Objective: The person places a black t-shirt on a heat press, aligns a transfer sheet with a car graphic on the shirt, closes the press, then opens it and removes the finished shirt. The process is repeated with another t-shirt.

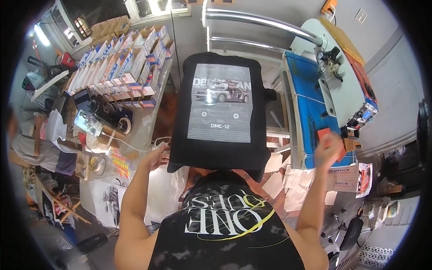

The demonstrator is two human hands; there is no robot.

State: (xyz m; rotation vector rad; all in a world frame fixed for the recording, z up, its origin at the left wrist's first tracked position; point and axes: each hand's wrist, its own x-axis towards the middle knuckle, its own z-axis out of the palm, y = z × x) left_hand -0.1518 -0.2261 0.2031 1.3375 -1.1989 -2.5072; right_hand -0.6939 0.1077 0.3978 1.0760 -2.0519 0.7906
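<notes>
A black T-shirt (180, 153) lies spread on a platen, bearing a rectangular print sheet (218, 114) with a grey car picture. My left hand (157, 157) is at the shirt's lower left edge, fingers curled; what they hold is hidden. My right hand (329, 148), slightly blurred, holds a red flat pad or squeegee (325, 135) over the blue bed (306, 112) of the pale press machine at the right.
Left, a table carries many cardboard boxes (130, 58), a phone (87, 123), a dark cylindrical object (101, 110) and white cables. Metal rails (261, 22) cross behind the platen. Brown papers (297, 189) lie low at the right, beside a chair (351, 231).
</notes>
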